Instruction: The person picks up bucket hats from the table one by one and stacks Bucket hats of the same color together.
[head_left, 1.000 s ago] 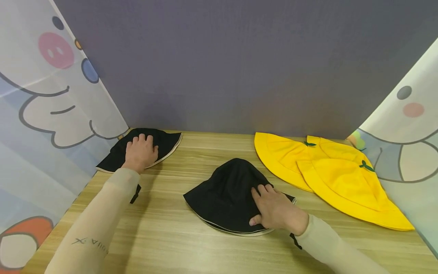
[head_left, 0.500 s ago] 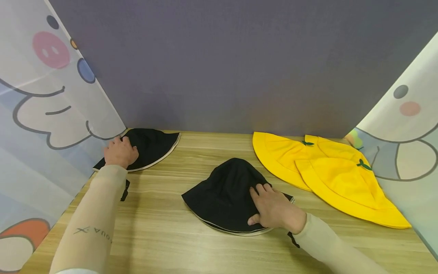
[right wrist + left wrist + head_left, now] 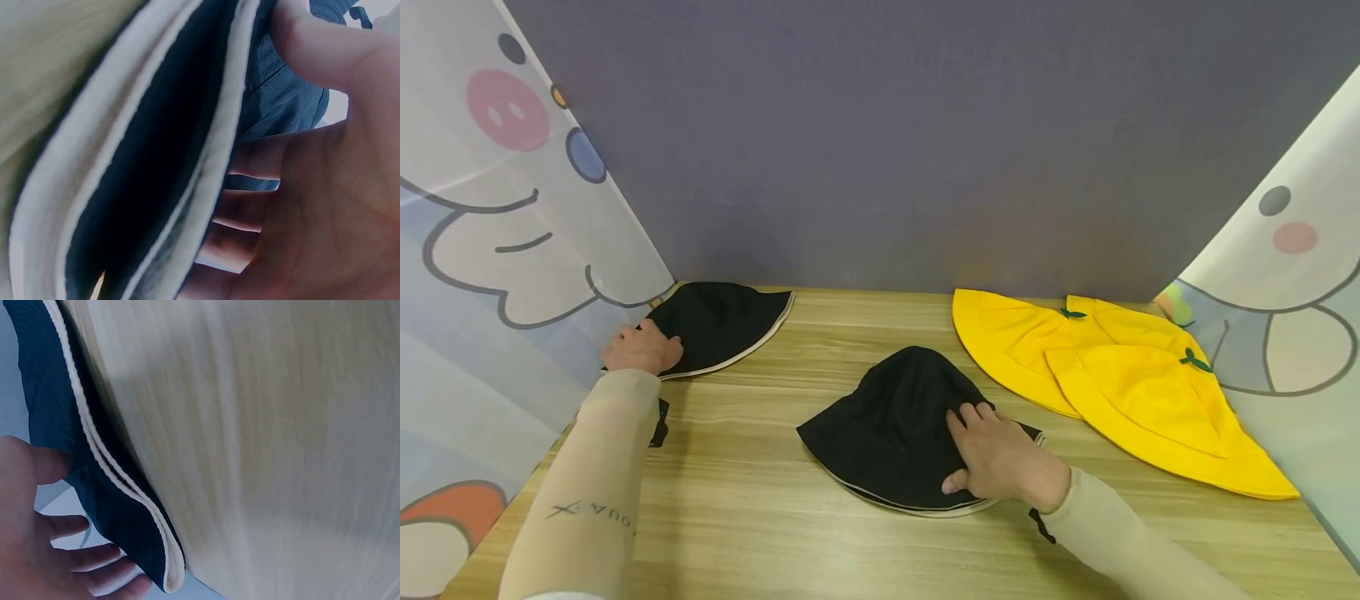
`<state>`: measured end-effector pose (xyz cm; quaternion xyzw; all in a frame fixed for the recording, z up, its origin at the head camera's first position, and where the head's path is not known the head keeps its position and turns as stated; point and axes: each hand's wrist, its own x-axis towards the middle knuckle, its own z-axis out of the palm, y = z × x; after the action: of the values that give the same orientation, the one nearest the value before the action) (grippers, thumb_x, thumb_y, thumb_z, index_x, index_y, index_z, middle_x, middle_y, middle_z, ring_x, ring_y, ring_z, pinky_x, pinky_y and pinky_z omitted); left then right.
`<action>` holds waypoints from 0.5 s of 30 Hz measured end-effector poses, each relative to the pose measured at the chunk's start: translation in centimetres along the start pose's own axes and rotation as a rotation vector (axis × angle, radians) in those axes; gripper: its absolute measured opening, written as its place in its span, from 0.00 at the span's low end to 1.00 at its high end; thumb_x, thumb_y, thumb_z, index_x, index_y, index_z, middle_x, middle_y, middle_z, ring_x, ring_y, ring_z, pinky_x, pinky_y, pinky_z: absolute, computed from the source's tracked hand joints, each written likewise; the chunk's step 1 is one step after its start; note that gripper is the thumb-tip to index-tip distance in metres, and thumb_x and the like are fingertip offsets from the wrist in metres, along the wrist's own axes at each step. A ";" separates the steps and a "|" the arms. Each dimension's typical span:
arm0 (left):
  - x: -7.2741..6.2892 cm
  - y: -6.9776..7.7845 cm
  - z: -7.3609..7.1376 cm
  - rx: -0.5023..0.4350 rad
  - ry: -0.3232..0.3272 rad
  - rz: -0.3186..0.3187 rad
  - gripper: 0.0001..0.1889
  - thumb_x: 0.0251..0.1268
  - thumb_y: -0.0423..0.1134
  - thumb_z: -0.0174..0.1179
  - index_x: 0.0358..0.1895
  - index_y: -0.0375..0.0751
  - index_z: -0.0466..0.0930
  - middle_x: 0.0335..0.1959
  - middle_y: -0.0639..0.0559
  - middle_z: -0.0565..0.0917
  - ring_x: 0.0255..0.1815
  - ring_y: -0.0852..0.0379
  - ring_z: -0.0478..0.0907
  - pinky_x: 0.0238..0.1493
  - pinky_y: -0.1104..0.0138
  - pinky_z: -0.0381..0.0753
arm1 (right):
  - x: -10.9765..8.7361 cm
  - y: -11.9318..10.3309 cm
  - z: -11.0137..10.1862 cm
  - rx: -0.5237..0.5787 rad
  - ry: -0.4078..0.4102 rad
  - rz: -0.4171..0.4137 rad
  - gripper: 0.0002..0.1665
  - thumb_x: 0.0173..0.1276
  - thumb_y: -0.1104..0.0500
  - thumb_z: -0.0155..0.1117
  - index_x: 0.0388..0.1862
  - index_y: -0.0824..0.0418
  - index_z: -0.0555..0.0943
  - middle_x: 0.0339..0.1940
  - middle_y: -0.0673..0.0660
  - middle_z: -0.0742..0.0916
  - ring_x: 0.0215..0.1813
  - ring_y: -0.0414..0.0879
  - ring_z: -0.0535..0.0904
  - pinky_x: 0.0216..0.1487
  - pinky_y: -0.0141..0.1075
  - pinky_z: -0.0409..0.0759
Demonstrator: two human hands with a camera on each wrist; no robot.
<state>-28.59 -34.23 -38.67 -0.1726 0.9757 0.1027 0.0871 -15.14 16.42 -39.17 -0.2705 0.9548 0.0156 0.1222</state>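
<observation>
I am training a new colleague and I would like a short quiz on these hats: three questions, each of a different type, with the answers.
1. Which hat does the right grip touch?
2. True or false: the yellow hats all lie apart from one another.
3. What colour is the brim edging of the hat in question 1? a) red b) off-white c) green

Key
1. The nearer black hat.
2. False; they overlap.
3. b
</observation>
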 end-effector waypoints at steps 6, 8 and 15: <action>-0.3 -0.2 0.2 0.028 -0.051 -0.074 0.43 0.79 0.55 0.40 0.74 0.16 0.41 0.65 0.07 0.53 0.63 0.15 0.56 0.62 0.33 0.62 | 0.1 -0.2 0.1 -0.017 -0.007 0.007 0.55 0.63 0.32 0.69 0.73 0.72 0.69 0.65 0.66 0.75 0.61 0.59 0.71 0.65 0.52 0.72; -0.3 -0.4 0.2 0.048 -0.050 -0.076 0.46 0.78 0.58 0.41 0.73 0.13 0.43 0.65 0.07 0.54 0.63 0.16 0.56 0.63 0.34 0.61 | 0.1 -0.3 0.0 -0.014 -0.007 0.006 0.55 0.63 0.32 0.69 0.73 0.72 0.69 0.65 0.67 0.75 0.61 0.60 0.71 0.65 0.53 0.72; -0.2 -0.5 -0.2 0.013 -0.010 -0.059 0.50 0.72 0.60 0.52 0.68 0.08 0.50 0.61 0.09 0.56 0.62 0.17 0.58 0.61 0.33 0.63 | -0.1 -0.3 -0.1 0.011 -0.013 0.017 0.55 0.63 0.33 0.70 0.73 0.72 0.68 0.67 0.68 0.73 0.65 0.62 0.69 0.66 0.55 0.70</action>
<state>-28.28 -34.71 -38.50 -0.2000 0.9705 0.0945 0.0962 -14.98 16.22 -39.00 -0.2614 0.9564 0.0133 0.1296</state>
